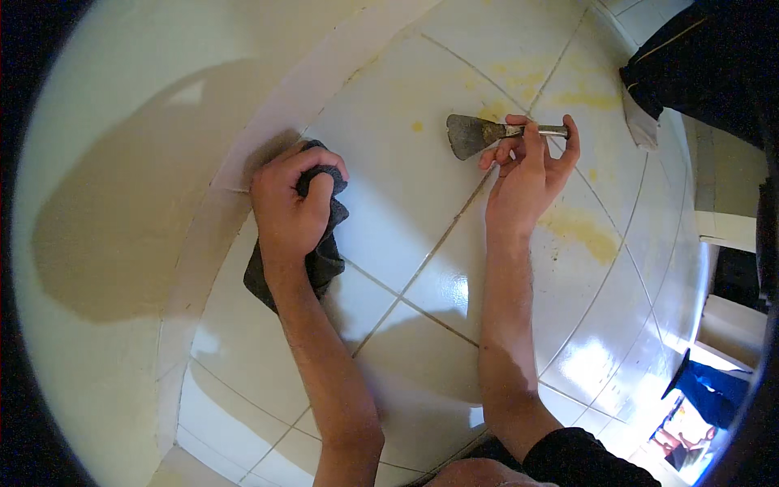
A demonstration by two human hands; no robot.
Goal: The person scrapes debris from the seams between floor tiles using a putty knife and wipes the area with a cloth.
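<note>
Cloth (324,264) is gripped in left hand (294,203), fingers curled around it; its loose part is seen beneath the wrist. Scraper (469,136) is held by its handle in the fingers of right hand (523,183), blade pointed toward the left-hand side. Yellow stains (596,239) are noted on tiles (389,235) beyond and right of right hand. Skirting (213,211) is located just left of left hand.

No readable text, no legible labels, numbers or signs
</note>
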